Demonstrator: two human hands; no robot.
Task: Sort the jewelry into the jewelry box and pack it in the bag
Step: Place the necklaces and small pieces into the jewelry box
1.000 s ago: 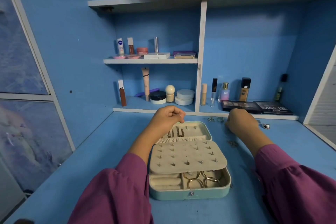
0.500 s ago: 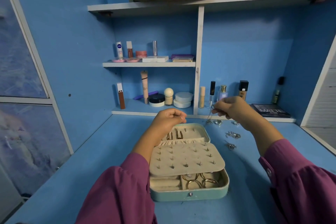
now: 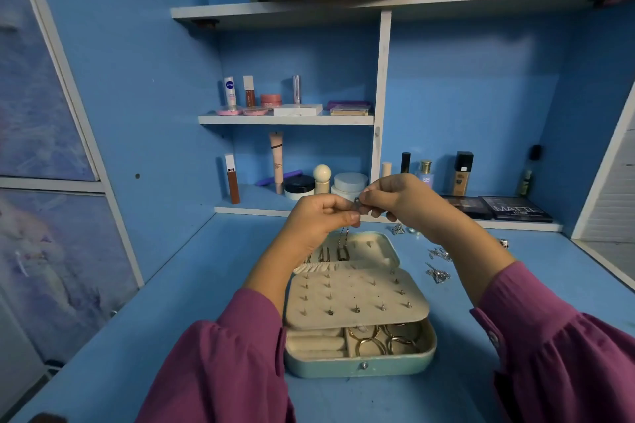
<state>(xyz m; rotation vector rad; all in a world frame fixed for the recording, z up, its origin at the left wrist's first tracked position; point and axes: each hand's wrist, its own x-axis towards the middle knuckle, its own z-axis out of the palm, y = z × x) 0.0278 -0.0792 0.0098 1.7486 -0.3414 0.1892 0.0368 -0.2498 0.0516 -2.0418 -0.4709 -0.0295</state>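
Above open jewelry box (image 3: 357, 362) holding gold rings (image 3: 381, 342), both hands' fingers (image 3: 348, 215) pinch earring (image 3: 356, 201).

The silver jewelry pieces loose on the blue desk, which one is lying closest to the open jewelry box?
The silver spiky piece just right of the mint-green jewelry box, level with its hinge. The other loose pieces lie farther back or farther right.

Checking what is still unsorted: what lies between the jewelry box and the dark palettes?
Head view: loose silver jewelry pieces on the blue desk, between jewelry box and palettes.
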